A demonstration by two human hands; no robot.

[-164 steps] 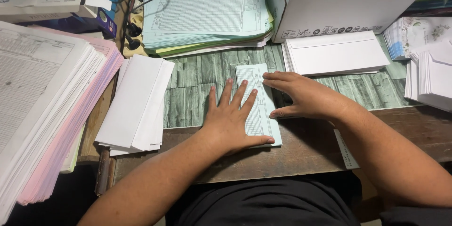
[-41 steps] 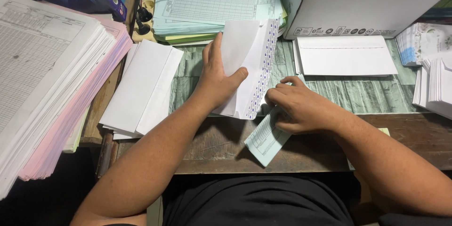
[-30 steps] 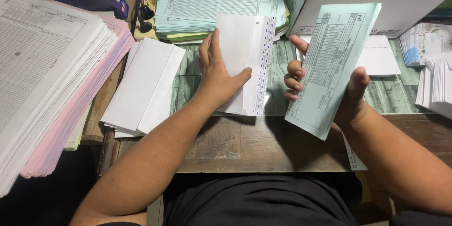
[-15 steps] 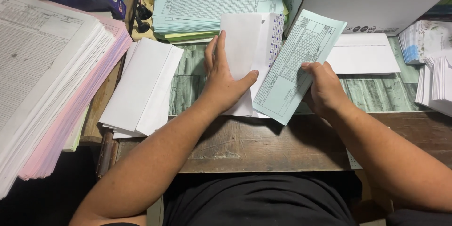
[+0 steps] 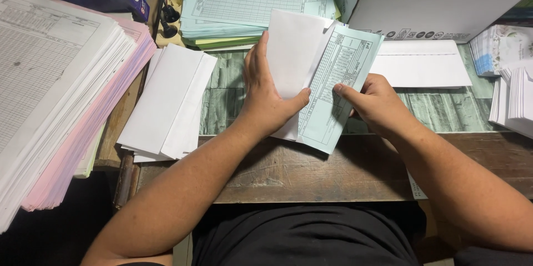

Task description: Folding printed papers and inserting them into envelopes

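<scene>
Left hand [image 5: 266, 99] is gripping a white envelope [image 5: 294, 58], thumb across the front and fingers behind, held up just above the tabletop [image 5: 311, 171]. Right hand [image 5: 377, 105] pinches a folded pale green form [image 5: 338, 88] w/ thumb on top, its left edge tucked in behind the envelope's flap, so the two papers overlap. Both sit mid-frame, right in front of the person.

Left of the hands there's a loose stack of white envelopes [image 5: 166, 105] lying flat, and further left a big pile of printed sheets w/ pink ones underneath [image 5: 61, 83]. Behind the hands is a stack of green forms [image 5: 250, 0]. To the right, another flat white envelope [image 5: 422, 63] below a grey box [image 5: 438, 0], plus more envelopes [image 5: 513, 97] at the far right edge.
</scene>
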